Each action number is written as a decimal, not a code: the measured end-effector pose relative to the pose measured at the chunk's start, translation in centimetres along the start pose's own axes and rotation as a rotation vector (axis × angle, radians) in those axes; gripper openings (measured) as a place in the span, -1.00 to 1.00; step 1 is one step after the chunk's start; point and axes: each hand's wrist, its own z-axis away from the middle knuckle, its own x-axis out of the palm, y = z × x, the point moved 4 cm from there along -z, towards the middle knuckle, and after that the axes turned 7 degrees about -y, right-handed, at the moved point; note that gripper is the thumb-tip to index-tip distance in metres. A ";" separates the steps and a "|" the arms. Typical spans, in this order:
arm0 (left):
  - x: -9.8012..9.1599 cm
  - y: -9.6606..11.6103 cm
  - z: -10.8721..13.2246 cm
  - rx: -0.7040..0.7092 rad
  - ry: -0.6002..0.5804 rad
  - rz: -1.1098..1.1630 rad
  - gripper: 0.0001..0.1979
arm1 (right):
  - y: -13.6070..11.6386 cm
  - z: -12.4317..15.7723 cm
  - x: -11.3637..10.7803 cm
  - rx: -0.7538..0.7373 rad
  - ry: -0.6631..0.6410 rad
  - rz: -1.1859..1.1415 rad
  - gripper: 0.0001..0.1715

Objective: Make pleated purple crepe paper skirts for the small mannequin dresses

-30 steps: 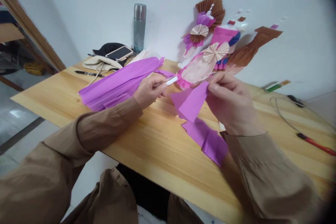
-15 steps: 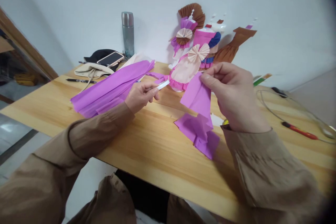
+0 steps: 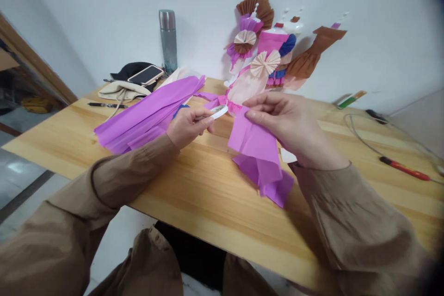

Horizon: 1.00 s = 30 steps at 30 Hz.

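My left hand (image 3: 190,125) pinches a narrow white roll of tape (image 3: 219,112), seen nearly edge-on, over the middle of the table. Between the thumb and fingers of my right hand (image 3: 287,125) is the top edge of a purple crepe paper strip (image 3: 255,141). The strip hangs in folds, its lower end draping onto the wood. Only a small gap separates the tape from the strip's upper left corner. Beside my left hand lies a long stack of folded purple crepe paper (image 3: 145,111). Behind my hands is a pale dress shape with a pink ruffled hem (image 3: 246,87).
Several crepe paper dress figures (image 3: 265,64) lean on the wall. A steel flask (image 3: 168,44), phone (image 3: 145,75), cloth pouch (image 3: 123,90) and pen (image 3: 107,105) are at the back left. At the right are a red-and-black tool (image 3: 404,168) with a cable and a green-and-white item (image 3: 350,99).
My right hand has moved left and slightly down with the purple strip, closer to the tape. The tape roll has turned so more of its ring shows. The view has shifted slightly.
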 end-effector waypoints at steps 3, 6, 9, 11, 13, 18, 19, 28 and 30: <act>0.3 0.0 0.1 0.019 -0.001 -0.042 -0.82 | -0.1 0.2 0.8 -0.046 -0.073 -0.019 -0.83; 0.6 0.6 0.3 0.067 -0.018 -0.053 -0.86 | -0.6 0.6 1.7 -0.103 -0.095 0.093 -0.87; 0.9 1.1 0.5 0.104 -0.056 -0.050 -0.85 | -1.2 1.1 2.5 -0.162 -0.106 0.278 -0.90; 1.0 1.2 0.5 0.101 -0.055 -0.058 -0.86 | -1.5 1.3 3.0 -0.205 -0.106 0.378 -0.89; 1.0 1.1 0.6 0.106 -0.042 -0.072 -0.86 | -1.6 1.5 3.2 -0.229 -0.086 0.434 -0.89; 1.0 0.8 0.6 0.139 -0.060 -0.130 -0.87 | -1.3 1.6 3.4 -0.221 -0.064 0.427 -0.86; 1.0 0.7 0.5 0.138 -0.064 -0.145 -0.88 | -1.3 1.6 3.4 -0.223 -0.069 0.423 -0.85; 1.3 0.8 0.7 0.164 -0.070 -0.182 -0.89 | -1.2 1.5 3.6 -0.221 -0.043 0.478 -0.78; 1.4 1.0 0.7 0.158 -0.089 -0.204 -0.88 | -1.2 1.5 3.6 -0.218 -0.046 0.486 -0.76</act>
